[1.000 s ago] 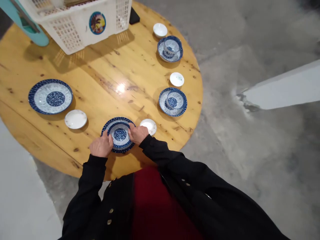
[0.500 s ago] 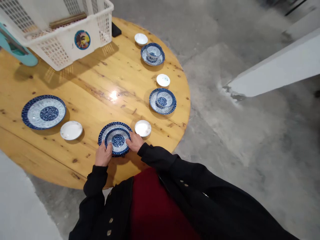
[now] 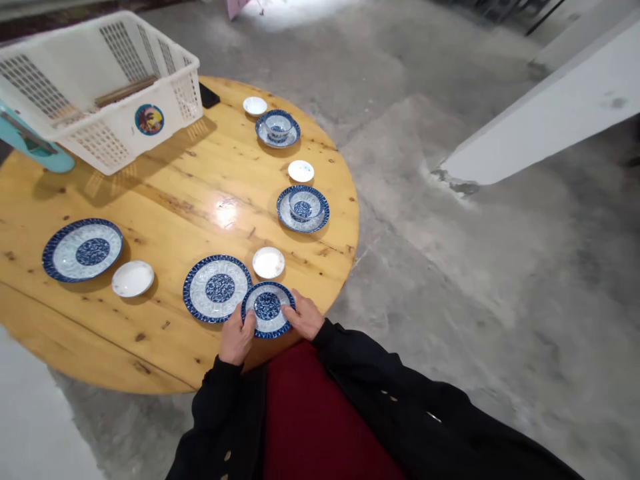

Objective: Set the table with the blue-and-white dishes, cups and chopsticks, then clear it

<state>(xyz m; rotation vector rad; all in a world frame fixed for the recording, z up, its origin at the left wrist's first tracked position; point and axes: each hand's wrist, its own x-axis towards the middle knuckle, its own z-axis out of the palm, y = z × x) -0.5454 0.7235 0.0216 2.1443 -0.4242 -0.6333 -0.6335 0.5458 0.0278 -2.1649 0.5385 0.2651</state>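
Between my two hands is a small blue-and-white plate, held near the table's front edge. My left hand grips its left rim, thumb on top. On its right rim my right hand is closed, the thumb also on top; the fingers beneath are hidden. Just left of it lies a larger blue-and-white plate, which the small plate meets or slightly overlaps in view. A small white dish sits right behind them.
Along the right edge stand a plate with a glass-like bowl, a white saucer and another bowl on a plate. A large plate and white dish lie left. Behind are a white basket and black phone.
Both hands have moved the small plate right and toward my body, off the larger plate, which now shows fully. The camera view has shifted too, showing more of the basket.
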